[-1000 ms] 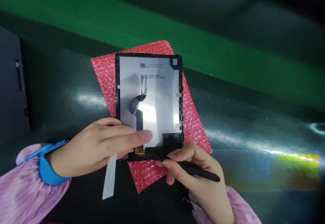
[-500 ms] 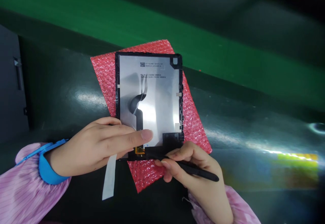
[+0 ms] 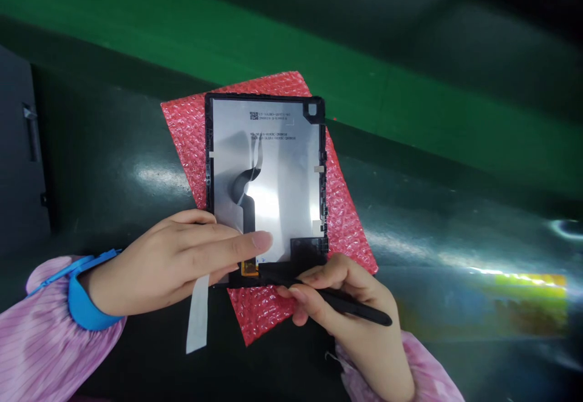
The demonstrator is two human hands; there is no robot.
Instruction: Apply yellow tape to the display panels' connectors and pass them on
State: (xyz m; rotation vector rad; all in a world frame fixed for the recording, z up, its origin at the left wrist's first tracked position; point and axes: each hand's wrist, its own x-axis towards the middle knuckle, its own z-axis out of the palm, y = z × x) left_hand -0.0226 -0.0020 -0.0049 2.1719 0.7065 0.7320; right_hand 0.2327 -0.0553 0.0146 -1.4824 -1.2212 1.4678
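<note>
A tablet screen assembly [image 3: 291, 195] lies back side up, its silver back set in a black frame. My left hand [image 3: 182, 262] holds its lower left part, one finger stretched flat across the silver back. A black flex cable [image 3: 249, 214] runs up from under that finger, and an orange connector patch [image 3: 249, 268] shows just below it. From beneath this hand hangs a white strip [image 3: 197, 317]; its upper end is hidden. My right hand [image 3: 346, 299] pinches a slim black spudger-like tool [image 3: 359, 308], whose tip lies against the dark lower edge of the assembly.
Red bubble wrap [image 3: 350, 226] lies under the assembly, turned at an angle on a dark, glossy worktop [image 3: 113, 165]. A green band [image 3: 255, 31] crosses the back. At far left stands a grey cabinet-like object [image 3: 18, 147]. A yellow-green patch [image 3: 531, 302] shows at right.
Both hands keep the same hold, and the tool stays along the lower edge. The loose end of the white strip has swung slightly right and up. The view has shifted a little.
</note>
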